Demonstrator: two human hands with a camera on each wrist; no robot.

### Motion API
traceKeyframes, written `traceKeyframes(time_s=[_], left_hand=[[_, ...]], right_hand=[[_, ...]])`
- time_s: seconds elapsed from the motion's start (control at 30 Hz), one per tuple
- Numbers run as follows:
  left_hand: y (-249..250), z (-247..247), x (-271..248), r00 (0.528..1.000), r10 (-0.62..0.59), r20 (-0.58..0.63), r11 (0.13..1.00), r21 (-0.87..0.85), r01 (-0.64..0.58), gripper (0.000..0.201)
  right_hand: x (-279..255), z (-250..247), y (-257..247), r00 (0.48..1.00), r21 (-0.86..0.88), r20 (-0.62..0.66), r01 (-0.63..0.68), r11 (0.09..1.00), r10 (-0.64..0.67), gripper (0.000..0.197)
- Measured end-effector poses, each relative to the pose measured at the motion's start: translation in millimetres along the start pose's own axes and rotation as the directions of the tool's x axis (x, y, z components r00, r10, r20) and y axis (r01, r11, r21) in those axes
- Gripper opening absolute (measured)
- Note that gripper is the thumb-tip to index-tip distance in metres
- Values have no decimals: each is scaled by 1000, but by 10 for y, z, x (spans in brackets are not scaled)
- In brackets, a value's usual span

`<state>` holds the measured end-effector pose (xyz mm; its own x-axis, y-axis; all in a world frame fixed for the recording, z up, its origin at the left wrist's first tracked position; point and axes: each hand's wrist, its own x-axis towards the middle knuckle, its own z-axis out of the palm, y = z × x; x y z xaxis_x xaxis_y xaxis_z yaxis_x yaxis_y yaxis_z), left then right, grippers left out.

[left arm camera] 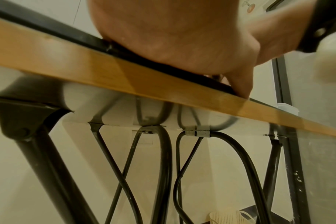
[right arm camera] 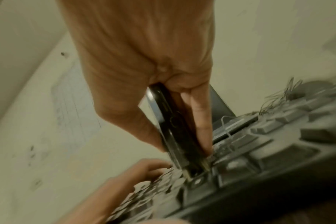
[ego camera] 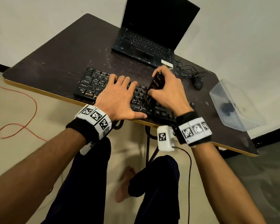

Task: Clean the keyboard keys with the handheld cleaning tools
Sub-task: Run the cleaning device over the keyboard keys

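Head view, left hand flat, fingers spread on keyboard, right hand grip pinching black cleaning tool, "Ctrl" key legible

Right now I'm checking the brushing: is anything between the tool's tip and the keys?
Nothing visible. The right hand holds the black cleaning tool with its tip on the keyboard keys. The left hand lies flat beside it.

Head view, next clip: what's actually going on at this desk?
A person is cleaning a black keyboard on a dark table. The right hand grips a slim black cleaning tool, its lower end down among the keys near the keyboard's middle. The left hand lies flat on the keys, fingers spread, apparently steadying it. An open laptop, a mouse and a clear plastic container sit untouched.
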<state>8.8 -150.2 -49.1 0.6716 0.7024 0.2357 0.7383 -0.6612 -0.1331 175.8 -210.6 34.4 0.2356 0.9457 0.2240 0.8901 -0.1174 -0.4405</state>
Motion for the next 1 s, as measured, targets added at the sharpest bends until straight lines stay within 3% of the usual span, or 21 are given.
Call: traceKeyframes(time_s=[0.1,0.23,0.43,0.57,0.77,0.9,1.0], left_hand=[[24,11,-22,1000,4,9,1000,-3,-4,133],[35,-10,-18,1000,6,18,1000,-1,-6,136],[16,-4,-9,1000,5,16,1000,7,-6,133],[53,-26,-18,1000,17,17,1000,15,-18,134],[34,13,-5,1000,8,5,1000,-1,-8,130],[43,2,-22,1000,10,14,1000,0,-10,133],[19,-14,-3,1000,0,8,1000,-17,0,132]], right_hand=[[-223,11,53,999,3,6,51,999,-51,40],[-158,36,45,994,73,-108,7,997,1,42],[-507,-73,79,997,17,-29,75,997,-75,42],[-332,-8,40,989,61,-145,-10,998,18,42],[-599,-32,38,997,17,-60,52,999,-51,43],[-426,43,41,984,78,-179,-4,997,18,41],[-494,15,16,990,54,-143,18,998,-11,42]])
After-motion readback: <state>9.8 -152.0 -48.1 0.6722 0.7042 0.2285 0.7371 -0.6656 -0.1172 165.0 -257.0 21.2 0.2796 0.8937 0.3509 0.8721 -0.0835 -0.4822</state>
